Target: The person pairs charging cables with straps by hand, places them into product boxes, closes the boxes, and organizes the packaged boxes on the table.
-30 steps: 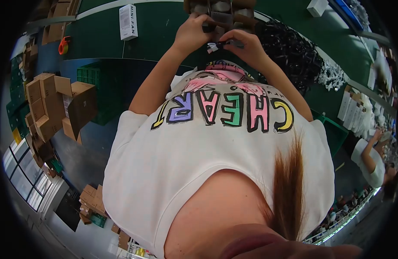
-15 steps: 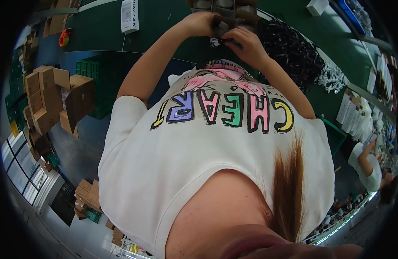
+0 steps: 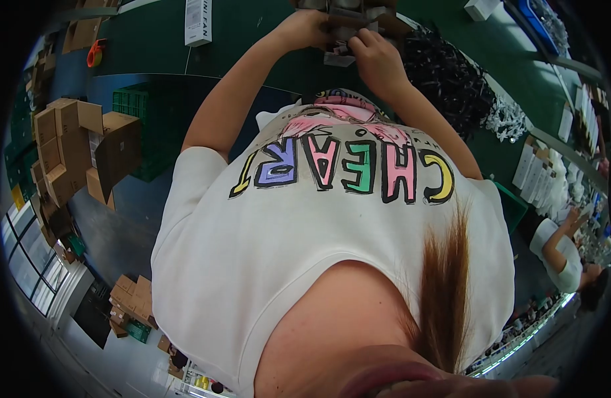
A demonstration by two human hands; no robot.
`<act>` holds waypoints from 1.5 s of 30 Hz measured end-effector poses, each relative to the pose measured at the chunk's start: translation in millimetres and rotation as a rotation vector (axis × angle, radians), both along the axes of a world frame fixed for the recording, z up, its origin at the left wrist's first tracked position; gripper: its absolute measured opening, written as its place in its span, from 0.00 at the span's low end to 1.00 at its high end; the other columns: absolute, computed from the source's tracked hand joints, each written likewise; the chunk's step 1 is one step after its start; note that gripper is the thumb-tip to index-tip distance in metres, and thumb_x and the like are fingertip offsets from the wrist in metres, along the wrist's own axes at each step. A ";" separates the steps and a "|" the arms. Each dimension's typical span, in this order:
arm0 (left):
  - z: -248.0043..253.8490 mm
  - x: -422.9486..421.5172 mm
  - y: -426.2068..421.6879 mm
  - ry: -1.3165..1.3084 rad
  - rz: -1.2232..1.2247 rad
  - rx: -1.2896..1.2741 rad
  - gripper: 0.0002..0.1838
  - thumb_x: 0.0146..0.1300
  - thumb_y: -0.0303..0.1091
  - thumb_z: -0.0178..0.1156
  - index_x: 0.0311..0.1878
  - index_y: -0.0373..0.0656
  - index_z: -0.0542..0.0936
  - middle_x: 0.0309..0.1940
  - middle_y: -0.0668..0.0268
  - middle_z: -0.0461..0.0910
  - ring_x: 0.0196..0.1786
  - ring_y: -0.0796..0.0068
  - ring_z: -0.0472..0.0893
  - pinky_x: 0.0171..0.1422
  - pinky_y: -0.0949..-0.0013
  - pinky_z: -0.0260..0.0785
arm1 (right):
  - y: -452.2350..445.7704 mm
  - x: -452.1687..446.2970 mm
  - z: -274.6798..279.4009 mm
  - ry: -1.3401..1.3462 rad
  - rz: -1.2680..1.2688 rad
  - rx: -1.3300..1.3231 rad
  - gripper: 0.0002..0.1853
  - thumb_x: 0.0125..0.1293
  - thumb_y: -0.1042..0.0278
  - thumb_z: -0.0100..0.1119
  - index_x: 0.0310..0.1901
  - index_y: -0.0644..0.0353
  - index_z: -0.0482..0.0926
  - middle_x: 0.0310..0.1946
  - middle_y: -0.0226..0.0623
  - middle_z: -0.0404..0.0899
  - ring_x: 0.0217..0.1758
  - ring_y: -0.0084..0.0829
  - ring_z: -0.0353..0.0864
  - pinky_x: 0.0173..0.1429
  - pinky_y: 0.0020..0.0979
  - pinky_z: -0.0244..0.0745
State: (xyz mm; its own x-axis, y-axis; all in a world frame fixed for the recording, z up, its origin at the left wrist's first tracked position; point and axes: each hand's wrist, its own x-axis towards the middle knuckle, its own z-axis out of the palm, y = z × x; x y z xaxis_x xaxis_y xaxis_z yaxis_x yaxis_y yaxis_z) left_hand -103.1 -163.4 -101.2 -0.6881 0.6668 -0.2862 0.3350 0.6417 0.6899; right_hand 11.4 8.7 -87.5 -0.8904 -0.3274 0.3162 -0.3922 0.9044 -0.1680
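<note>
At the top centre, a brown divided carton [image 3: 385, 14] stands on the green table, with pale items in its compartments. My left hand [image 3: 306, 29] is at the carton's left side, its fingertips hidden behind or inside it. My right hand [image 3: 379, 61] is closed at the near side, thumb and fingers pressed together; what they hold is too small to make out. Between my hands, a small pale, box-like piece [image 3: 339, 60] shows at the carton's near edge. No cable can be seen now.
A white MINI FAN box [image 3: 198, 23] lies left of my hands, with an orange tape dispenser [image 3: 95, 53] farther left. Black shredded strips [image 3: 448, 83] heap at the right. Brown cartons [image 3: 70, 149] stand at the left; a person [image 3: 558, 252] is far right.
My left hand has moved up and over to the carton's side. My right hand has risen to the near edge, and the black cable with pale plugs has gone from sight.
</note>
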 end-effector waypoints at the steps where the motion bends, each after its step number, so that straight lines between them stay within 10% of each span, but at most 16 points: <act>1: -1.4 0.6 -1.2 -0.002 0.003 0.003 0.17 0.56 0.32 0.66 0.50 0.42 0.83 0.36 0.59 0.86 0.30 0.68 0.84 0.38 0.72 0.78 | -1.8 -1.6 0.6 -0.002 0.003 0.003 0.11 0.52 0.77 0.57 0.39 0.58 0.75 0.35 0.36 0.75 0.38 0.37 0.74 0.41 0.32 0.73; 11: -17.1 21.9 -7.9 -0.405 0.287 0.350 0.16 0.58 0.27 0.64 0.51 0.40 0.83 0.31 0.60 0.84 0.28 0.74 0.83 0.34 0.75 0.78 | -11.2 -15.3 -6.8 -0.055 0.030 0.140 0.14 0.52 0.75 0.60 0.43 0.60 0.76 0.40 0.39 0.79 0.41 0.37 0.77 0.48 0.33 0.73; 15: -23.9 29.2 -10.4 -0.380 0.319 0.462 0.15 0.60 0.29 0.63 0.51 0.40 0.83 0.29 0.61 0.84 0.26 0.76 0.81 0.35 0.76 0.77 | -6.9 0.2 8.7 -0.368 0.214 0.109 0.13 0.55 0.73 0.62 0.44 0.60 0.77 0.40 0.38 0.80 0.42 0.37 0.78 0.52 0.32 0.72; 26: -13.4 50.8 -65.9 -0.016 0.369 0.344 0.15 0.63 0.31 0.61 0.54 0.43 0.82 0.34 0.61 0.84 0.30 0.79 0.78 0.43 0.76 0.76 | -11.6 38.4 -9.8 -0.143 -0.090 -0.433 0.18 0.57 0.72 0.62 0.50 0.57 0.76 0.42 0.35 0.78 0.38 0.40 0.79 0.43 0.33 0.74; 30: -22.8 57.7 -82.5 -0.695 0.586 0.888 0.20 0.64 0.30 0.61 0.60 0.47 0.78 0.48 0.60 0.82 0.38 0.78 0.78 0.49 0.74 0.74 | -34.6 26.5 -19.7 -0.258 -0.027 -0.539 0.23 0.58 0.74 0.63 0.58 0.53 0.75 0.48 0.35 0.77 0.39 0.38 0.80 0.41 0.31 0.75; 34: -35.7 83.8 -52.4 -0.148 0.545 0.655 0.30 0.60 0.25 0.62 0.66 0.43 0.68 0.59 0.61 0.74 0.53 0.72 0.76 0.53 0.73 0.71 | -34.0 21.8 -36.6 -0.190 0.057 -0.284 0.16 0.63 0.68 0.58 0.53 0.52 0.76 0.40 0.36 0.72 0.31 0.38 0.74 0.34 0.32 0.71; 36: -43.9 84.7 -42.6 0.573 0.304 0.675 0.24 0.56 0.18 0.57 0.58 0.42 0.76 0.56 0.59 0.77 0.50 0.62 0.77 0.52 0.69 0.71 | -28.3 21.0 -54.6 -0.137 0.092 -0.422 0.12 0.63 0.68 0.58 0.48 0.54 0.75 0.43 0.37 0.74 0.34 0.38 0.76 0.35 0.32 0.72; 38: -41.8 92.9 -50.0 0.387 0.296 0.689 0.18 0.56 0.16 0.51 0.45 0.40 0.84 0.57 0.58 0.78 0.49 0.61 0.77 0.56 0.68 0.69 | -27.5 21.6 -60.4 -0.122 0.085 -0.492 0.14 0.60 0.72 0.60 0.47 0.57 0.73 0.44 0.38 0.75 0.37 0.39 0.78 0.39 0.32 0.74; 45: -27.3 90.2 -57.4 0.670 0.051 0.431 0.21 0.54 0.26 0.64 0.55 0.42 0.81 0.66 0.54 0.70 0.46 0.62 0.76 0.50 0.68 0.71 | -28.5 24.4 -60.5 -0.241 0.020 -0.646 0.20 0.60 0.74 0.59 0.55 0.58 0.71 0.47 0.39 0.78 0.44 0.40 0.80 0.45 0.33 0.76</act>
